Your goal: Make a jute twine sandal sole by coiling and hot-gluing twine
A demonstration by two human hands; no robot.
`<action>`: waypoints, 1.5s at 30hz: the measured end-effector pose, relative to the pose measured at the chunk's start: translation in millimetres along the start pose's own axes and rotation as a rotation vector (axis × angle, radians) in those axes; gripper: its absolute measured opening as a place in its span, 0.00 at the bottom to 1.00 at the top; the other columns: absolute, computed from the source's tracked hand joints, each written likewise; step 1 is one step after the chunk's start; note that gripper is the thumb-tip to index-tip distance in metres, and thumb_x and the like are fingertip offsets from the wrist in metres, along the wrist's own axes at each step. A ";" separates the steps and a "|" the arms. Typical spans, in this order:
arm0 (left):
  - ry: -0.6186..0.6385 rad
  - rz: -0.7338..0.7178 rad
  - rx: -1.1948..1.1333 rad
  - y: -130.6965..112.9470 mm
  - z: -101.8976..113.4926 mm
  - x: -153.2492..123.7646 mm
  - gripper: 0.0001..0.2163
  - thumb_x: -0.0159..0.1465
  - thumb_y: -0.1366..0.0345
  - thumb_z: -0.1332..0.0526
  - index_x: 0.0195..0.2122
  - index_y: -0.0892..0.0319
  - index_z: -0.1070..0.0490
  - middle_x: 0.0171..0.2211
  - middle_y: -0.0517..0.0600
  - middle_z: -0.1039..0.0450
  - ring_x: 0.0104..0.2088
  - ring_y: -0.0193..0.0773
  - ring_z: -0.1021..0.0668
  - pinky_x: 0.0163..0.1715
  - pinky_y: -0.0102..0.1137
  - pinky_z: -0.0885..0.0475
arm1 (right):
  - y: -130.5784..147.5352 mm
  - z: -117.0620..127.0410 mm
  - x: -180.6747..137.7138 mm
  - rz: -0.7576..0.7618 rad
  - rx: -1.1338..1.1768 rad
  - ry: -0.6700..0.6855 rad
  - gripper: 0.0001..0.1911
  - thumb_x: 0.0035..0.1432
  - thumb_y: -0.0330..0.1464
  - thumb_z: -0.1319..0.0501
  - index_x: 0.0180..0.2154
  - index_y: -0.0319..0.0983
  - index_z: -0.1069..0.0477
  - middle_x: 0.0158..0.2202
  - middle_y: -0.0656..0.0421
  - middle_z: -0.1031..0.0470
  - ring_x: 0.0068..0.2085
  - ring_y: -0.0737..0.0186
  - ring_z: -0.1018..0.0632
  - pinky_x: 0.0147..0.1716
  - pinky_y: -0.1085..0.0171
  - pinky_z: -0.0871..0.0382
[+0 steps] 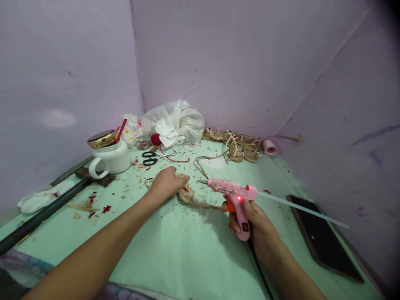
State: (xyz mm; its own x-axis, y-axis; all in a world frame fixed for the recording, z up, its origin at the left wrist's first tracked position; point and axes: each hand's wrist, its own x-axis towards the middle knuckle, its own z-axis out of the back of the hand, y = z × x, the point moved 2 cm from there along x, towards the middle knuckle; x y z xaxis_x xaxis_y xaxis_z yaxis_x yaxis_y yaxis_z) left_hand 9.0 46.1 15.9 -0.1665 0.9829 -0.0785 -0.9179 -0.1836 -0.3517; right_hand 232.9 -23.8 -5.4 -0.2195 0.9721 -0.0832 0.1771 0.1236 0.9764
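My left hand [167, 182] rests closed on a small coil of jute twine [186, 193] in the middle of the mint-green table [175, 250], fingers pressing its upper edge. My right hand [254, 221] grips the handle of a pink hot glue gun [233, 196], its red light on. The nozzle points left, close to the coil. A clear glue stick [300, 208] juts out of the gun's back toward the right. A loose twine strand [206, 160] runs from the coil toward the back.
A white mug with gold lid and red straw [109, 156], black scissors [150, 158], crumpled plastic bags [175, 123], a pile of finished jute shapes [239, 148] and a pink spool [269, 147] stand at the back. A dark pole [43, 212] lies left; a dark phone [321, 235] right.
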 end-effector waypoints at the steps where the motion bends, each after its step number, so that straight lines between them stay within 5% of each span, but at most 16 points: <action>1: -0.025 0.016 0.020 -2.5 0.5 -3.0 0.27 0.56 0.48 0.48 0.51 0.62 0.36 0.40 0.60 0.24 0.42 0.51 0.23 0.36 0.34 0.32 | 0.0 -0.1 0.1 -0.001 -0.004 -0.008 0.25 0.55 0.52 0.45 0.33 0.35 0.30 0.13 0.63 0.36 0.16 0.69 0.39 0.18 0.68 0.47; 7: -0.064 -0.001 0.129 -22.6 -6.8 -13.7 0.26 0.53 0.50 0.44 0.48 0.62 0.35 0.41 0.62 0.25 0.42 0.55 0.24 0.38 0.39 0.32 | 4.4 -0.9 -0.8 -0.009 -0.057 -0.010 0.25 0.54 0.52 0.45 0.32 0.35 0.30 0.13 0.63 0.36 0.16 0.69 0.38 0.17 0.68 0.48; 18: 0.005 -0.029 0.007 -1.9 -3.7 9.5 0.16 0.48 0.59 0.43 0.36 0.59 0.27 0.35 0.56 0.23 0.37 0.48 0.22 0.32 0.32 0.33 | -5.9 8.7 -10.1 0.036 -0.377 0.090 0.27 0.58 0.51 0.50 0.32 0.34 0.29 0.15 0.64 0.38 0.17 0.70 0.40 0.19 0.67 0.49; 45: 0.004 -0.006 -0.084 -6.1 -2.4 4.6 0.18 0.48 0.58 0.43 0.39 0.60 0.27 0.40 0.57 0.23 0.42 0.51 0.24 0.35 0.33 0.33 | -15.2 0.5 -15.0 0.161 -0.565 0.057 0.22 0.60 0.48 0.51 0.30 0.38 0.30 0.19 0.62 0.40 0.21 0.66 0.39 0.19 0.66 0.47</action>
State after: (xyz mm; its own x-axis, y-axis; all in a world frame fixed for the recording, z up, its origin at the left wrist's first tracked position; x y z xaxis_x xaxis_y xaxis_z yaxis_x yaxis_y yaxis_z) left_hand 14.8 51.7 15.5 -0.1591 0.9840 -0.0799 -0.8855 -0.1780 -0.4292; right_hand 234.0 -40.2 -19.1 -0.2865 0.9555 0.0706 -0.3224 -0.1655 0.9320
